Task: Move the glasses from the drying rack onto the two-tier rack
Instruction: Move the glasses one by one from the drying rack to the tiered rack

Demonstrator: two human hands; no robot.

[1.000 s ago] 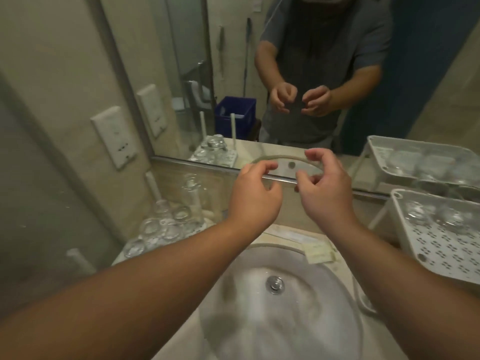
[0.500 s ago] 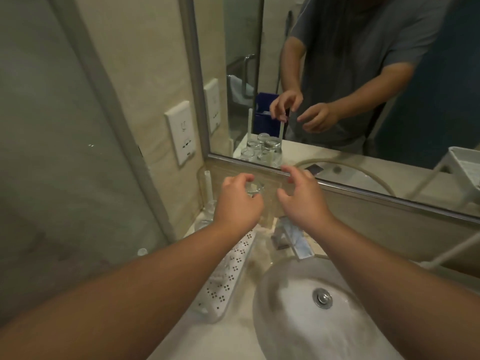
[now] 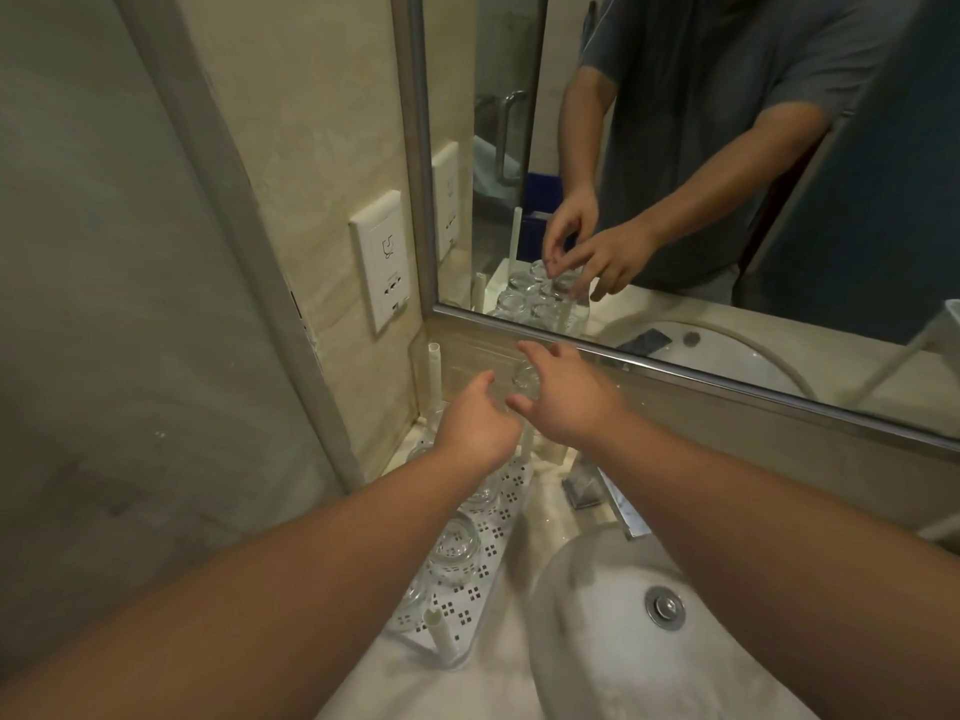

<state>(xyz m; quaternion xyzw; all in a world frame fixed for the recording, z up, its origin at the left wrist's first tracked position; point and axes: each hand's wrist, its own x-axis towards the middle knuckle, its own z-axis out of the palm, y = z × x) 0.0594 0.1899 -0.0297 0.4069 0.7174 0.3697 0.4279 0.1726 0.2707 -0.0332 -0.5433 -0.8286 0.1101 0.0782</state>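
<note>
A white perforated drying rack [image 3: 488, 558] stands on the counter left of the basin, with several clear glasses upside down on it, one of them [image 3: 457, 545] near my left forearm. Both hands reach over its far end. My right hand [image 3: 569, 400] has thumb and fingers spread on either side of an upturned glass [image 3: 525, 383] by the mirror frame; I cannot tell whether they touch it. My left hand [image 3: 475, 431] hovers just left of that glass, fingers relaxed and holding nothing. Of the two-tier rack only a white leg [image 3: 940, 532] shows at the right edge.
A white basin [image 3: 597, 641] with a drain lies at lower right, a chrome faucet [image 3: 597, 491] behind it. White posts [image 3: 434, 366] rise from the rack's corners. A wall socket [image 3: 384, 262] and a mirror [image 3: 727, 148] stand close behind; a glass partition closes the left.
My view swung left from the two-tier rack to the drying rack. Both hands moved left and down over the glasses, and the right hand spread around one.
</note>
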